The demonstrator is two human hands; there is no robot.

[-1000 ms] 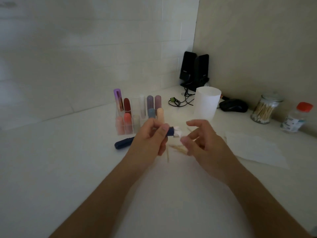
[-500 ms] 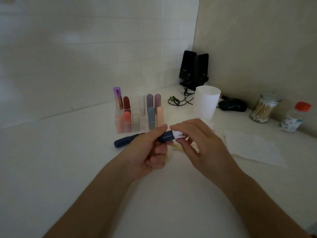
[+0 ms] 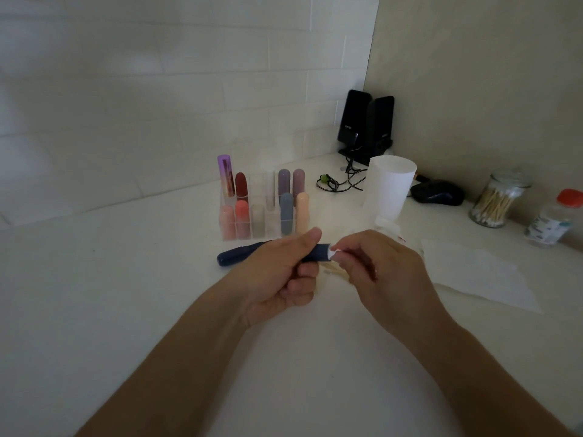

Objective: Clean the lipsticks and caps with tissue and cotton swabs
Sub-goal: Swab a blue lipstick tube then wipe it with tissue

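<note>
Now I see the left hand (image 3: pixel 274 275) with its fingers (image 3: pixel 299 290) curled tight round a dark blue lipstick tube (image 3: pixel 317 251), held above the white tabletop (image 3: pixel 126 310). The right hand (image 3: pixel 381 272) pinches a small white tissue wad (image 3: pixel 333 254) against the tube's end.

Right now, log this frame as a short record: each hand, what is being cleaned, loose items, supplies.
grip: left hand holds dark blue tube roughly level
wipe: right hand pinches white tissue wad at the tube's free end
lying: dark blue piece on the table beyond the left hand; loose swabs under the hands
rack: clear rack of upright lipsticks behind the hands
supplies: swab jar, tissue sheet, white cup on the right
</note>
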